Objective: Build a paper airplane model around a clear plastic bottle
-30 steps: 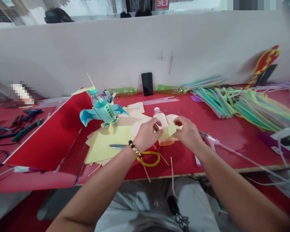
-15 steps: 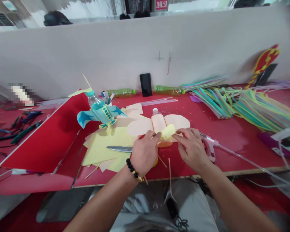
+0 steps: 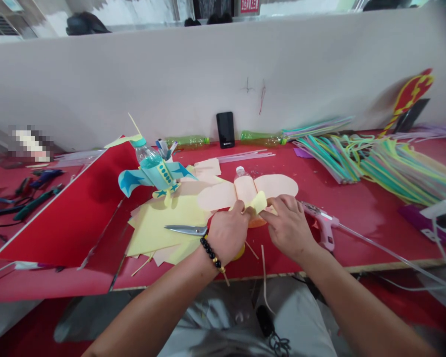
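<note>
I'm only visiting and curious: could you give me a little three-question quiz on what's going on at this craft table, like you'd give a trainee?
1. True or false: the scissors lie to the right of the pink glue gun.
2. Which thing do the left hand and the right hand pinch over the paper-wrapped bottle? A. a cloth rag B. the yellow paper piece C. a metal spoon
3. Fill in: the bead bracelet sits on the ___ wrist.

Key: 1 false, the scissors lie left of both hands, and the glue gun lies to their right; 2 B; 3 left.
</note>
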`<action>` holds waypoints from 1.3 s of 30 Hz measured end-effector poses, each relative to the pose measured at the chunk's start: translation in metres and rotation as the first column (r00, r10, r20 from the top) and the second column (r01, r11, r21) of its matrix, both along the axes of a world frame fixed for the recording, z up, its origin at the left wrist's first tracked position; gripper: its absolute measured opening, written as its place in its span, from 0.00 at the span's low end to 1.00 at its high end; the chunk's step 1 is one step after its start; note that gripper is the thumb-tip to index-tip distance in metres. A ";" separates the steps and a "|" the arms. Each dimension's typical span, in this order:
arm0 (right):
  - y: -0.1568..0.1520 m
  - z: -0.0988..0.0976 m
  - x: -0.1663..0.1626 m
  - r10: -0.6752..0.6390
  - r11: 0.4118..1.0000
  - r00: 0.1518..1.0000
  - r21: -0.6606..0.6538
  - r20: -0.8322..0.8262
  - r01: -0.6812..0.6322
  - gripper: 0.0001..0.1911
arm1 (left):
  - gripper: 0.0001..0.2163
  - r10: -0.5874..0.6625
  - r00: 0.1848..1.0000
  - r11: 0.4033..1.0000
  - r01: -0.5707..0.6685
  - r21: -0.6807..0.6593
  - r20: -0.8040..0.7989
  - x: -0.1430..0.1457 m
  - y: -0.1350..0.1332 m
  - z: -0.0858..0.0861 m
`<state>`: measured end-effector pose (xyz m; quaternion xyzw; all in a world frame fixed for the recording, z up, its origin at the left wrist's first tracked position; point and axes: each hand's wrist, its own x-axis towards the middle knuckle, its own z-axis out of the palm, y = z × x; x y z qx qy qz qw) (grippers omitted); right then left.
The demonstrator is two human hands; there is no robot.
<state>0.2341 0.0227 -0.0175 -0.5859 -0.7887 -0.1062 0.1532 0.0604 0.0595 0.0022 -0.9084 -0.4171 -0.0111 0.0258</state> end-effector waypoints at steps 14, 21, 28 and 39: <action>-0.003 0.001 -0.005 -0.001 0.999 0.993 0.045 0.115 -0.004 0.10 | 0.16 -0.039 0.999 0.996 0.038 0.079 0.017 -0.001 -0.005 -0.013; -0.002 0.003 -0.008 -0.014 0.999 0.992 0.045 0.127 0.009 0.10 | 0.16 -0.036 0.999 0.998 0.036 0.049 0.009 -0.001 -0.010 -0.012; -0.002 0.001 -0.009 -0.025 0.998 0.991 0.055 0.132 0.018 0.09 | 0.20 -0.038 0.999 0.999 0.039 0.014 -0.009 -0.002 -0.009 -0.015; -0.002 0.004 -0.008 -0.016 0.999 0.990 0.037 0.143 0.011 0.09 | 0.11 0.053 0.896 0.996 -0.015 -0.089 0.441 -0.009 0.000 -0.012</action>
